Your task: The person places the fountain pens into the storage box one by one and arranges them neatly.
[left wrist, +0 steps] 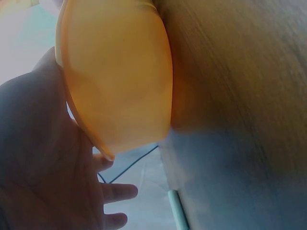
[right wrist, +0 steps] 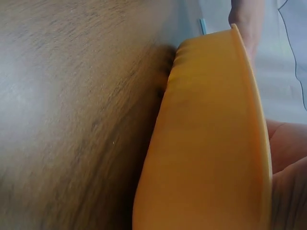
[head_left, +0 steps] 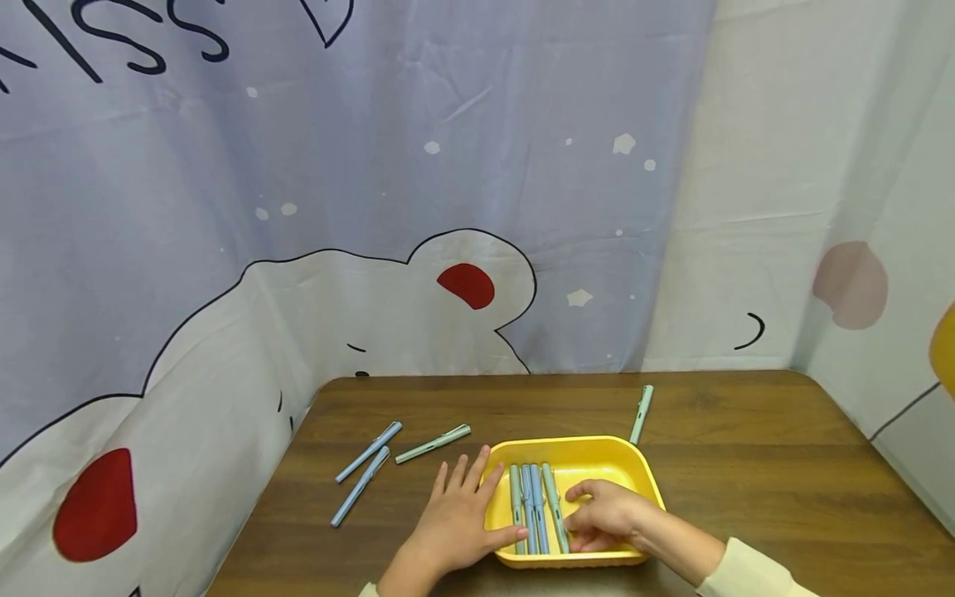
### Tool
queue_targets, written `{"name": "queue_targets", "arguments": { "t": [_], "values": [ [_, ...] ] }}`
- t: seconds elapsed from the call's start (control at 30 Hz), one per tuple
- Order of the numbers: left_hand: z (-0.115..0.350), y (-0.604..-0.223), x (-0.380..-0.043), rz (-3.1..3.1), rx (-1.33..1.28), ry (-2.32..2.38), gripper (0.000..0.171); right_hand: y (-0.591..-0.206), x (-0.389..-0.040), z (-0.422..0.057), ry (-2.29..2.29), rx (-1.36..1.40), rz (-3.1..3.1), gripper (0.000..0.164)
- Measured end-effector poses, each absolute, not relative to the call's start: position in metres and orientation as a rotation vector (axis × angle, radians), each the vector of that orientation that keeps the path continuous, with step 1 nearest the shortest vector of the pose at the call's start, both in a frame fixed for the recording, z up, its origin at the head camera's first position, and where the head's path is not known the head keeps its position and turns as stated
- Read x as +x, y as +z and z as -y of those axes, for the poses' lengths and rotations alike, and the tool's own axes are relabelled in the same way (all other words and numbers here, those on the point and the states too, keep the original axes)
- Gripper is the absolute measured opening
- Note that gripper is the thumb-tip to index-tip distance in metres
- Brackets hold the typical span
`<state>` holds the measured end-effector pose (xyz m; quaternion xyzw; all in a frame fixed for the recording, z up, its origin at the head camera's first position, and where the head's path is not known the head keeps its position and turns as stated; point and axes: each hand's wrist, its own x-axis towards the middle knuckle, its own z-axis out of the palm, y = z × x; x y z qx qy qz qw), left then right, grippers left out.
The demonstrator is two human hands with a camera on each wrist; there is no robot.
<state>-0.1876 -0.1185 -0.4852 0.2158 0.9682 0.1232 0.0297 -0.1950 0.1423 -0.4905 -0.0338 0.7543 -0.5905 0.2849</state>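
A yellow tray stands near the front of the table, with green and blue pens lying side by side inside it. My left hand lies spread on the tray's left rim, its thumb reaching over the edge above the pens' lower ends. In the left wrist view the tray's outer wall fills the middle beside that palm. My right hand is down inside the tray, fingers loosely bent, close beside the rightmost green pen. No finger visibly wraps that pen; the lower fingertips are partly hidden.
Two blue pens and a green pen lie on the wooden table left of the tray. Another green pen lies behind the tray's right back corner. A printed curtain hangs behind the table.
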Motion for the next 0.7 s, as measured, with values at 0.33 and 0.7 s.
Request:
{"name": "queue_targets", "arguments": {
  "t": [0.33,0.7],
  "values": [
    [0.119,-0.487,-0.188,-2.980,0.658,0.391,0.094,-0.463,-0.192,-0.157,-1.602,-0.193,-1.996,0.065],
    [0.120,-0.484,-0.186,-2.971,0.693,0.389,0.094,-0.420,-0.215,-0.197,-1.646,-0.239,-2.108,0.065]
  ]
}}
